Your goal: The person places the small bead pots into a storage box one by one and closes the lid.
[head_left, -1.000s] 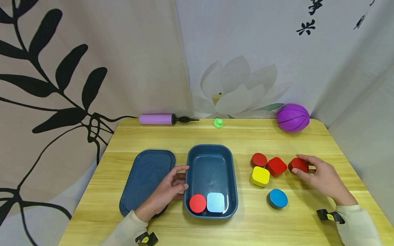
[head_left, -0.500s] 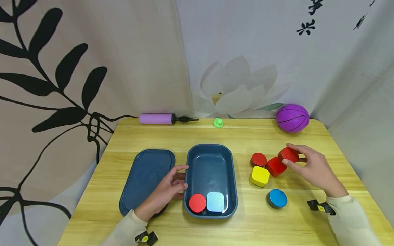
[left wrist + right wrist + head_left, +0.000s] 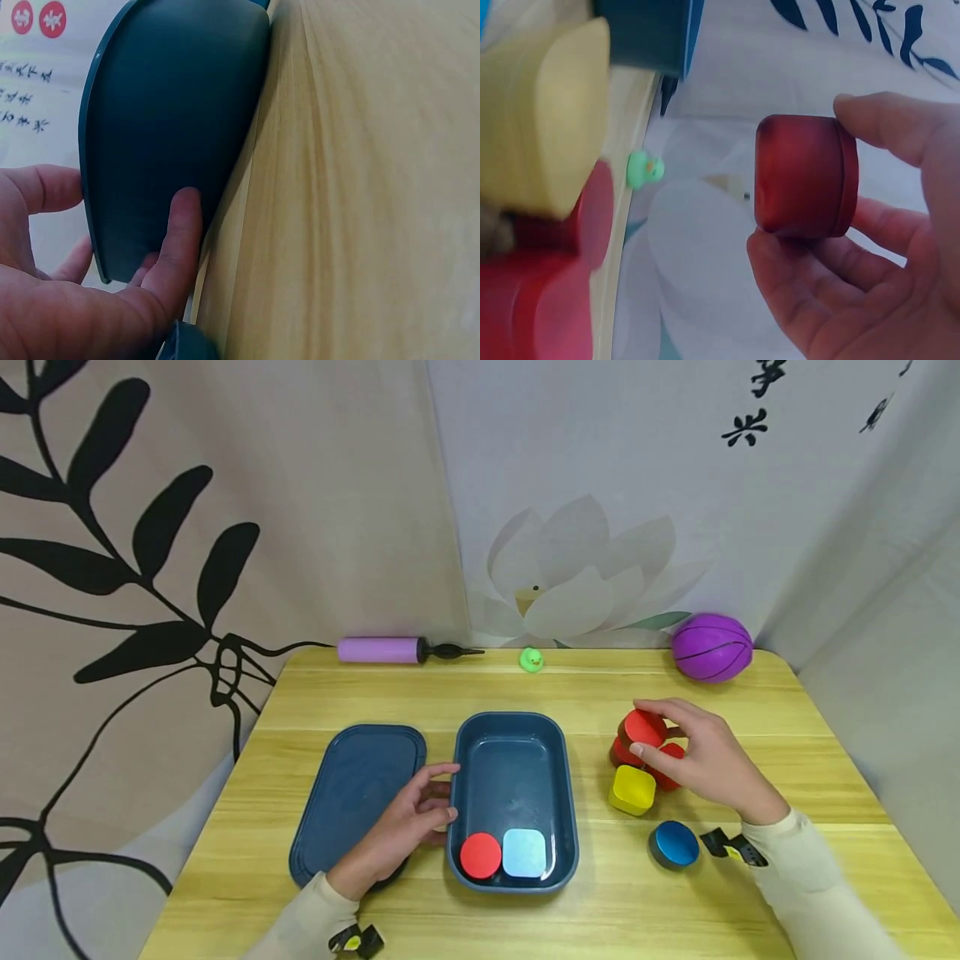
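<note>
My right hand (image 3: 712, 760) pinches a small round red box (image 3: 802, 176) between thumb and fingers. It is held up over another round red box (image 3: 621, 757) and overlaps it in the head view. A square-cornered red box (image 3: 672, 774), partly hidden by the fingers, and a yellow box (image 3: 632, 791) stand close below. A round blue box (image 3: 675, 845) lies nearer the front. My left hand (image 3: 408, 818) touches the left side of a dark blue rectangular container (image 3: 165, 112) with its fingertips. Inside, at the near end, are a round red box (image 3: 481, 856) and a light blue square one (image 3: 524, 853).
Left of the container lies its dark blue lid (image 3: 360, 793), partly under the left hand. A purple pump (image 3: 381, 650), a green toy duck (image 3: 531, 660) and a purple ball (image 3: 712, 647) line the back edge of the wooden table (image 3: 570, 927).
My right hand has lifted the round red box from the right side and carried it left, over the square-cornered red one. My left hand has stayed at the container.
</note>
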Demonstrator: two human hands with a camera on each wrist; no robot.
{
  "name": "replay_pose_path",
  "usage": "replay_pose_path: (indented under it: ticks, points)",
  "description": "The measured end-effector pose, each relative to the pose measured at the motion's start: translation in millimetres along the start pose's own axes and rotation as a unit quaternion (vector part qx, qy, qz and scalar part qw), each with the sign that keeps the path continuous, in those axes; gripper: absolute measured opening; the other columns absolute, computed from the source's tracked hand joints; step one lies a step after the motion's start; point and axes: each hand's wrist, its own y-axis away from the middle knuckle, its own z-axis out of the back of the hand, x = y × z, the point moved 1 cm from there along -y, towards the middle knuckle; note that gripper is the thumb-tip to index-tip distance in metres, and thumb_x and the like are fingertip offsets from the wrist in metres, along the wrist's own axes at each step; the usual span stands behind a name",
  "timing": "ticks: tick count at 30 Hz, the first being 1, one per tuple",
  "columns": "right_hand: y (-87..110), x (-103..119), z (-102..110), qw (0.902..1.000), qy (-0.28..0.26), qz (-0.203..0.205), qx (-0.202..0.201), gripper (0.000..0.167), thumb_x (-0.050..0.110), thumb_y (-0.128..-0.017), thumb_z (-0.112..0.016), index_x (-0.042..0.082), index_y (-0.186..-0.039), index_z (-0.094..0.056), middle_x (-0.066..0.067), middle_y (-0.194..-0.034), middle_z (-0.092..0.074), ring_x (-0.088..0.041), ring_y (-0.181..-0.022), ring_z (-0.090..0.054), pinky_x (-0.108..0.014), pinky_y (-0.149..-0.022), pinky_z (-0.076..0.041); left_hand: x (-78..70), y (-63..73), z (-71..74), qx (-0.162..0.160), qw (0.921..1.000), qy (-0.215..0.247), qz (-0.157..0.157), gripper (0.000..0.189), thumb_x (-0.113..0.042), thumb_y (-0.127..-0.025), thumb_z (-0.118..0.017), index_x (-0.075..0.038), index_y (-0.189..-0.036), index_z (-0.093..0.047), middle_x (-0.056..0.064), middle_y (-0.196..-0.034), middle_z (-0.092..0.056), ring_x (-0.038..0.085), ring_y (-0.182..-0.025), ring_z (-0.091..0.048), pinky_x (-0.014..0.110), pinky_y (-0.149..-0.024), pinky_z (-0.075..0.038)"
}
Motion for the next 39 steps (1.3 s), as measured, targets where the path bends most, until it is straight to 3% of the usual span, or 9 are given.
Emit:
replay_pose_path:
  ticks: [6,15,20,27,34,39]
  points:
    - [-12.1,21,-17,0.9991,-0.025,0.016,0.03,0.055,0.025,-0.091,-0.085,0.01,-0.14,-0.066,-0.004,-0.13,-0.071,-0.014,-0.101,-0.066,-0.03,-0.079,-0.062,-0.1,-0.5,0.1,-0.003,1.0,0.005,0.003,0.064,-0.013,-0.102,-0.065,-0.023,-0.16,-0.039,0.024,-0.149,-0.047,0.027,-0.12,-0.063,0.042,-0.085,-0.062]
    - [-24.0,51,-46,0.9949,-0.059,0.056,0.06,0.057,0.033,-0.09,-0.086,0.015,-0.141,-0.066,0.005,-0.126,-0.07,-0.007,-0.095,-0.063,-0.028,-0.072,-0.059,-2.2,-0.6,-1.1,-0.004,1.0,0.003,-0.002,0.064,-0.013,-0.102,-0.064,-0.021,-0.16,-0.039,0.025,-0.149,-0.046,0.028,-0.12,-0.062,0.042,-0.085,-0.062]
    - [-29.2,66,-67,0.9903,-0.076,0.069,0.094,0.058,0.036,-0.092,-0.084,0.015,-0.142,-0.065,0.008,-0.124,-0.068,-0.005,-0.097,-0.064,-0.029,-0.081,-0.06,-1.3,-0.4,-1.1,-0.005,1.0,0.0,-0.002,0.064,-0.014,-0.102,-0.065,-0.021,-0.16,-0.039,0.025,-0.149,-0.046,0.027,-0.12,-0.063,0.042,-0.085,-0.062]
    - [-40.8,87,-95,0.9802,-0.107,0.084,0.144,0.058,0.035,-0.093,-0.082,0.012,-0.143,-0.065,0.0,-0.134,-0.069,-0.013,-0.112,-0.065,-0.036,-0.089,-0.063,-0.4,-1.2,-1.4,-0.01,0.9999,0.008,0.009,0.064,-0.013,-0.102,-0.064,-0.023,-0.16,-0.04,0.023,-0.148,-0.049,0.025,-0.117,-0.065,0.043,-0.085,-0.063]
    - [-50.0,105,-124,0.9718,-0.096,0.117,0.181,0.055,0.034,-0.095,-0.08,0.011,-0.143,-0.065,0.002,-0.135,-0.069,-0.01,-0.114,-0.063,-0.029,-0.093,-0.058,-0.8,-0.6,-1.1,-0.011,0.9998,0.012,0.012,0.062,-0.011,-0.103,-0.062,-0.024,-0.159,-0.04,0.022,-0.149,-0.05,0.027,-0.122,-0.066,0.044,-0.086,-0.063]
    - [-47.2,116,-140,0.9642,-0.095,0.119,0.217,0.054,0.035,-0.095,-0.08,0.014,-0.143,-0.065,0.003,-0.131,-0.069,-0.009,-0.111,-0.063,-0.026,-0.094,-0.056,-2.0,-0.1,-0.7,-0.001,0.9999,0.011,0.006,0.064,-0.012,-0.103,-0.063,-0.02,-0.161,-0.038,0.024,-0.15,-0.048,0.024,-0.12,-0.066,0.043,-0.087,-0.063]
